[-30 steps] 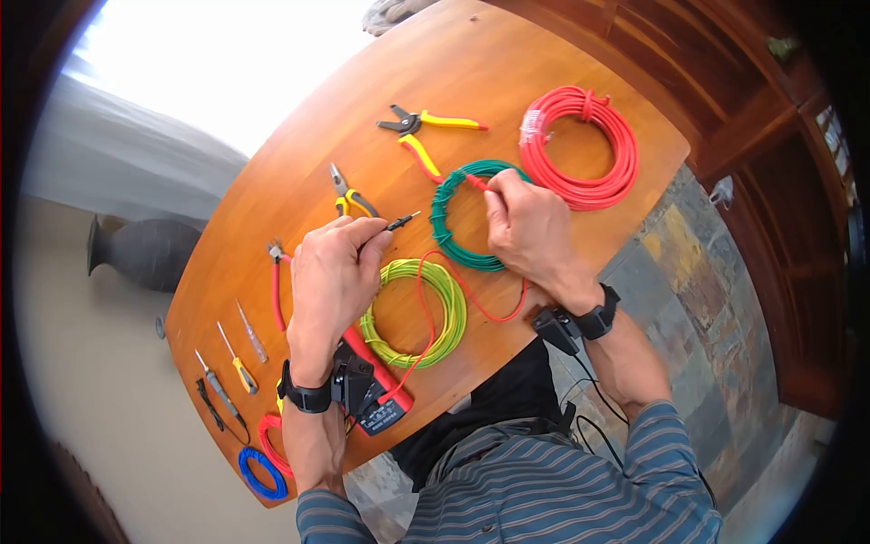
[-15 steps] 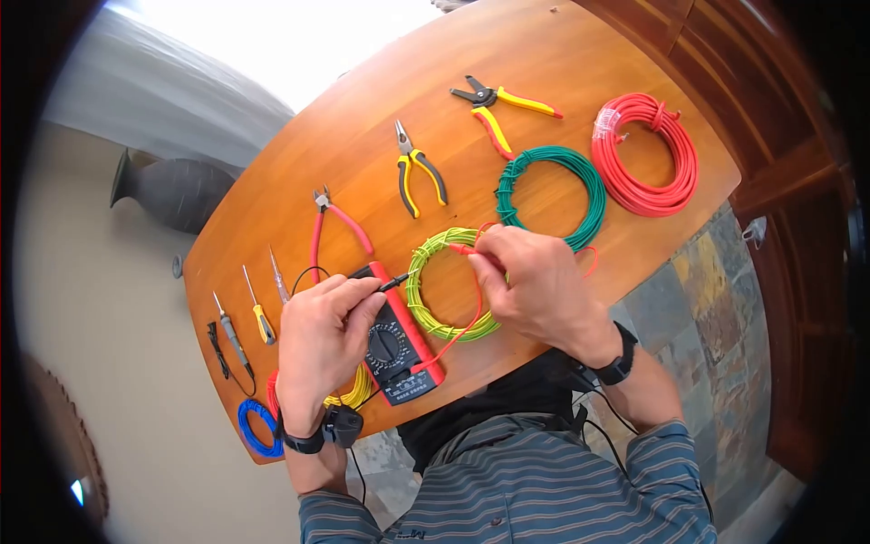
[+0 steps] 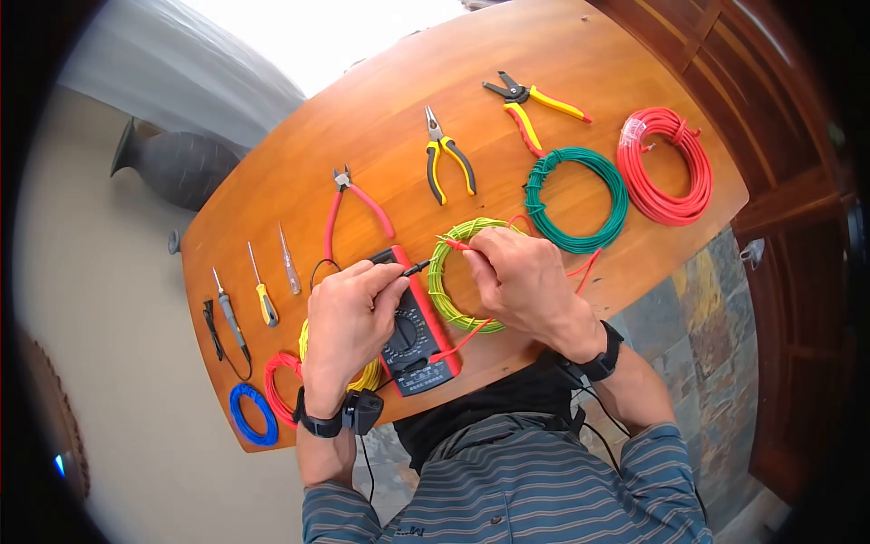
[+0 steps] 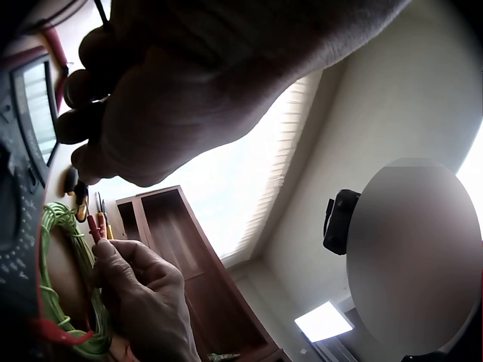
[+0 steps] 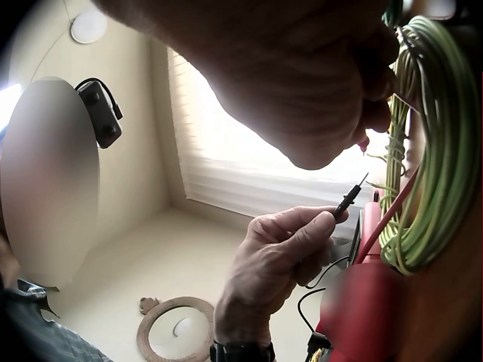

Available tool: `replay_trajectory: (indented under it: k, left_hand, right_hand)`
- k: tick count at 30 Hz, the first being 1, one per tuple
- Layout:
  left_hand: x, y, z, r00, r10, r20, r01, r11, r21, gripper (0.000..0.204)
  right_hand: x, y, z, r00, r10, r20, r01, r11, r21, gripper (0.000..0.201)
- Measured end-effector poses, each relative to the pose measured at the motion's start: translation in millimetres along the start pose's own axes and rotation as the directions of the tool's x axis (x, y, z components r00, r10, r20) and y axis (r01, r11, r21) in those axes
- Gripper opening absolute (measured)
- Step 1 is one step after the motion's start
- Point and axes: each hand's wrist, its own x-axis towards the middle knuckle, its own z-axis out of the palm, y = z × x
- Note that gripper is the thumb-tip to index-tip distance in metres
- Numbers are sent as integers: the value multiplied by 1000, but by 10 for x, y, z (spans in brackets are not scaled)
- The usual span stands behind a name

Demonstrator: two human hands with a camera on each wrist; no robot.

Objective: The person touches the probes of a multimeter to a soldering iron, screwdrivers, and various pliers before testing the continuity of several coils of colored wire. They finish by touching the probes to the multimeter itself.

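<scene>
My left hand (image 3: 349, 317) pinches a black test probe (image 3: 418, 268) between thumb and fingers, its metal tip pointing right. The right hand (image 3: 535, 286) pinches a red test probe (image 3: 459, 245) over the yellow-green wire coil (image 3: 437, 288), tip pointing left. Both tips are close together but apart; the right wrist view shows the black probe (image 5: 349, 200) near the coil's loose wire ends. Beneath the left hand lies a red-and-black multimeter (image 3: 412, 337), partly covered by it. A red lead (image 3: 467, 340) runs from the meter toward the right hand.
Diagonal cutters (image 3: 343, 190), long-nose pliers (image 3: 437, 150) and wire strippers (image 3: 518, 98) lie beyond the hands. Green (image 3: 623, 195) and red (image 3: 707, 172) coils are at right. Screwdrivers, a soldering iron (image 3: 228, 313) and a blue coil (image 3: 237, 408) lie at left.
Both hands have come back from farther over the table, bringing the probes to the yellow-green coil and multimeter. The head view has shifted, so the tools sit farther right in it.
</scene>
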Motion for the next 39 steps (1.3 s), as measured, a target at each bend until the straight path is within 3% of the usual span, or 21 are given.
replay_trajectory:
  k: [7,10,19,21,22,24,28,33,36,37,39]
  left_hand:
    - [-26,-80,53,999,22,-34,-24,999,-49,13]
    - [-21,-80,65,998,50,-40,-55,991,-125,13]
    - [-26,-50,93,998,0,-66,4,998,70,14]
    - [-33,-74,90,977,28,-210,7,986,164,14]
    - [-45,-91,47,976,13,-216,24,985,171,14]
    - [-112,-110,-91,943,-27,-331,52,997,64,13]
    - [-439,5,-432,897,-163,-412,131,986,-105,15]
    - [-1027,-145,-608,821,-279,-498,224,960,-167,16]
    - [-1380,-244,-702,672,-434,-600,378,898,-225,17]
    - [-1449,-281,-711,664,-438,-606,386,895,-225,17]
    - [-1564,-365,-711,296,-304,-906,454,879,-147,16]
  right_hand:
    - [13,-26,-23,999,33,25,-33,999,-13,13]
    - [26,-64,-58,990,116,83,-115,993,-20,9]
    - [20,-54,-72,992,102,78,-102,995,-5,8]
    - [14,-46,-66,985,149,88,-145,988,-54,8]
    - [14,-47,-66,985,139,99,-135,990,-41,8]
    - [20,-71,-96,999,38,-26,-39,999,-20,11]
    - [47,-258,-211,997,71,15,-72,994,78,7]
    - [30,-526,-166,997,22,76,-35,985,168,6]
    - [51,-715,-119,994,-29,107,6,976,216,7]
    - [61,-777,-98,992,-51,119,22,972,233,8]
    - [81,-895,-17,988,-88,130,55,971,234,8]
